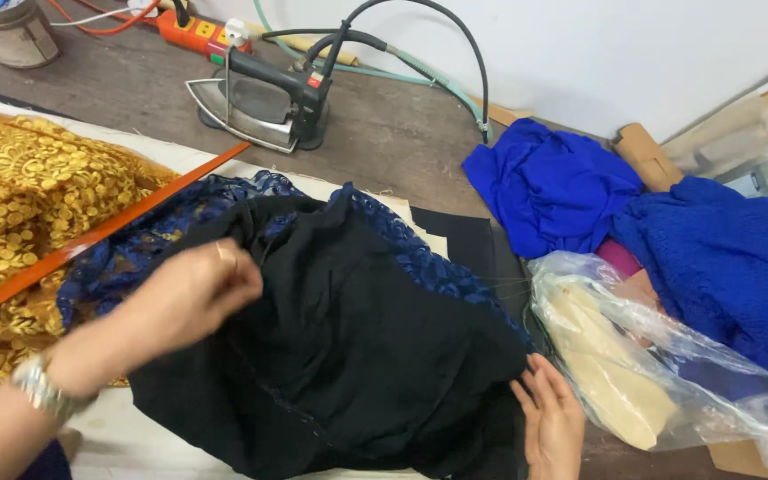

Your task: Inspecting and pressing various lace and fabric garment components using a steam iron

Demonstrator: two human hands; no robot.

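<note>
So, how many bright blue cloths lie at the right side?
2: one blue cloth near the wall, another blue cloth at the right edge behind the plastic bag. More may be hidden beneath.

Single view, from the camera I wear on my head: it looks steeply down and forward across the table (pixel 402 133), close over the black cloth (pixel 357 347). The iron (pixel 264 100) stands beyond the cloth, near the wall. I have no second view.
</note>
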